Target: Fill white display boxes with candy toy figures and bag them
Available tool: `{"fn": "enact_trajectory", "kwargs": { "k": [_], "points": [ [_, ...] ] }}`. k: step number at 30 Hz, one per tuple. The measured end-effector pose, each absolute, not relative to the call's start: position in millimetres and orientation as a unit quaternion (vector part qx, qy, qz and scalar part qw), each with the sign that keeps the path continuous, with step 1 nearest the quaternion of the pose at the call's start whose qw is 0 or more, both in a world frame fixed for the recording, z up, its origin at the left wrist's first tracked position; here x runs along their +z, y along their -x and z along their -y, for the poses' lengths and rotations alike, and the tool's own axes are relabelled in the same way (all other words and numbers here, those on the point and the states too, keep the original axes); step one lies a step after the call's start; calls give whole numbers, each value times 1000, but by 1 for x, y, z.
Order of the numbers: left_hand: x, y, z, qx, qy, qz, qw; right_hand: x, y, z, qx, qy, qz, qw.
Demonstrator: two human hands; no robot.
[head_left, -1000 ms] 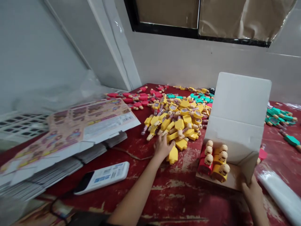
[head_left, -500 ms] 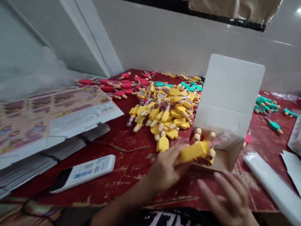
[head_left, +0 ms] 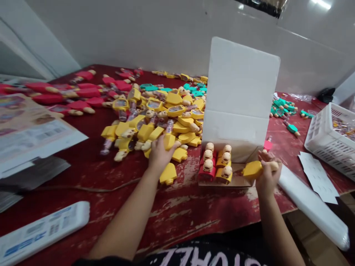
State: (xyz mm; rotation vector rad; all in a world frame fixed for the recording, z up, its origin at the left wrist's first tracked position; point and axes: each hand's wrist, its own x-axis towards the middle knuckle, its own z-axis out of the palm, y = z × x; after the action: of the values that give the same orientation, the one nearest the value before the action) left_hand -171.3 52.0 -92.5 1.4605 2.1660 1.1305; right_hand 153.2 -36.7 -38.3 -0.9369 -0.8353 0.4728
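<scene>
My left hand (head_left: 160, 154) reaches into the pile of yellow toys (head_left: 174, 98) and closes on one yellow toy (head_left: 169, 141) at its near side. These toys have flat yellow plastic bodies, cream animal heads and clear tube-like ends. In my right hand (head_left: 266, 173) is another yellow toy (head_left: 252, 170), held lying sideways near its cream head, at the right side of an open carton (head_left: 235, 127). The carton's white lid stands upright. Inside it, several red toys (head_left: 207, 171) form the left row, and yellow toys (head_left: 224, 175) stand in the row beside them.
Red toys (head_left: 87, 92) spread over the back left, green toys (head_left: 283, 108) at the right. Printed cardboard (head_left: 41, 133) lies at the left, above a white packet (head_left: 47, 229). A plastic-wrapped roll (head_left: 310, 207), white card (head_left: 318, 177) and white basket (head_left: 323, 127) are at the right.
The yellow toy that my left hand held over the carton is now in my right hand. My left hand has moved left to the pile and grasped another. The view has turned right.
</scene>
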Motion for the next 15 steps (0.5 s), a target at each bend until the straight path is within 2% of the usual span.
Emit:
{"fn": "enact_trajectory", "kwargs": {
  "k": [3, 6, 8, 9, 11, 13, 15],
  "points": [
    [-90, 170, -30, 525, -441, -704, 184, -45, -147, 38, 135, 458, 456, 751],
    [-67, 160, 4, 602, -381, -665, 222, -35, -153, 39, 114, 489, 613, 610],
    [-47, 149, 31, 682, -312, -590, 301, -29, -157, 35, 126, 499, 679, 524],
    [-38, 143, 44, 704, -286, -549, 348, -28, -157, 33, 118, 505, 672, 529],
    [-23, 133, 67, 716, -283, -505, 391, -35, -154, 28, 81, 511, 600, 610],
    [-15, 127, 86, 692, -317, -505, 407, -47, -147, 25, 72, 488, 543, 679],
    [-12, 124, 97, 645, -371, -536, 399, -57, -142, 24, 88, 454, 547, 698]
  ]
}}
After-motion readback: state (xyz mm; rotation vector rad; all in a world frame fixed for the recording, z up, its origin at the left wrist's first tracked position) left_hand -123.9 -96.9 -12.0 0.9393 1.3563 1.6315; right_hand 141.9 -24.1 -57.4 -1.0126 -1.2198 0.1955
